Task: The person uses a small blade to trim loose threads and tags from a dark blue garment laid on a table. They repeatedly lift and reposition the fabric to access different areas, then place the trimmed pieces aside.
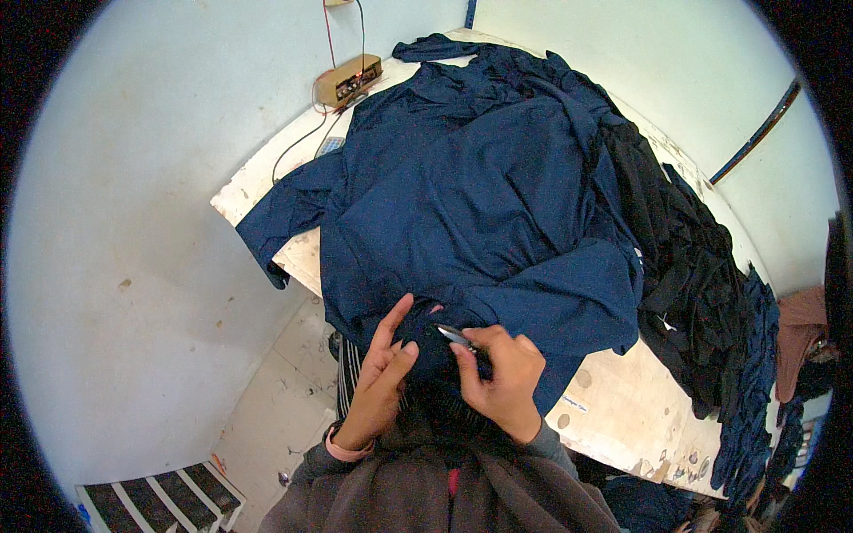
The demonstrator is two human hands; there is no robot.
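Note:
A large navy garment (453,195) lies spread over the table, and its near edge hangs towards me. At that edge my left hand (380,377) holds a dark fold of the cloth, with the index finger stretched up and the thumb apart from it. Its other fingers are mostly hidden by the fabric; a pinkish spot beyond the fold looks like a fingertip. My right hand (502,373) is closed around small thread snips (455,336). Their pale pointed tip reaches left, close to the fold by my left thumb.
Black garments (680,284) are heaped along the table's right side, beside more navy cloth (751,391). A brown box with wires (349,82) stands at the back left by the wall. Bare pale tabletop (622,413) shows at front right. A slatted dark-and-white object (164,499) sits low at left.

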